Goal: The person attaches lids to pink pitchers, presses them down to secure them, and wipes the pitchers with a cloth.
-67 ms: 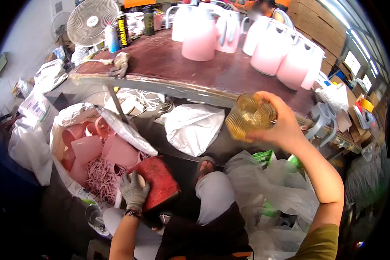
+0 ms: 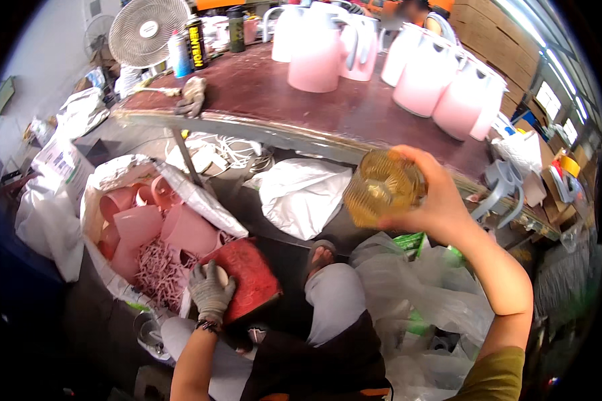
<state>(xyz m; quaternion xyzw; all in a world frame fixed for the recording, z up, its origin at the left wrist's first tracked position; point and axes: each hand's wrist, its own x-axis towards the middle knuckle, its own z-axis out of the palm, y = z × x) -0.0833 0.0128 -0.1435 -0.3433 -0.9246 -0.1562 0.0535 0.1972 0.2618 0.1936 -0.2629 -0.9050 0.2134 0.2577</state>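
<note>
My right hand (image 2: pixel 438 194), bare, holds an amber see-through ribbed cup (image 2: pixel 374 194) in the air by the table's front edge. The cup is tilted, and a faceted, star-like round end shows through or on it. My left hand (image 2: pixel 211 291), in a grey knit glove, rests at the left side of a red block with a worn top (image 2: pixel 251 277). Its fingers curl around a pale round piece (image 2: pixel 222 275), mostly hidden by the glove. Next to that hand, a white woven sack (image 2: pixel 104 267) holds pink plastic pieces (image 2: pixel 139 227) and pink strips (image 2: pixel 164 274).
Several pink jugs with grey handles (image 2: pixel 314 60) stand on the dark red table (image 2: pixel 247 93), with a glove (image 2: pixel 192 97), spray cans (image 2: pixel 195 44) and a fan (image 2: pixel 148 30). A white sack (image 2: pixel 301 197) lies underneath. Clear plastic bags (image 2: pixel 408 287) lie by my right leg.
My right hand has turned the amber cup, so its faceted end shows more plainly. The whole view has shifted slightly; my left hand stays by the red block.
</note>
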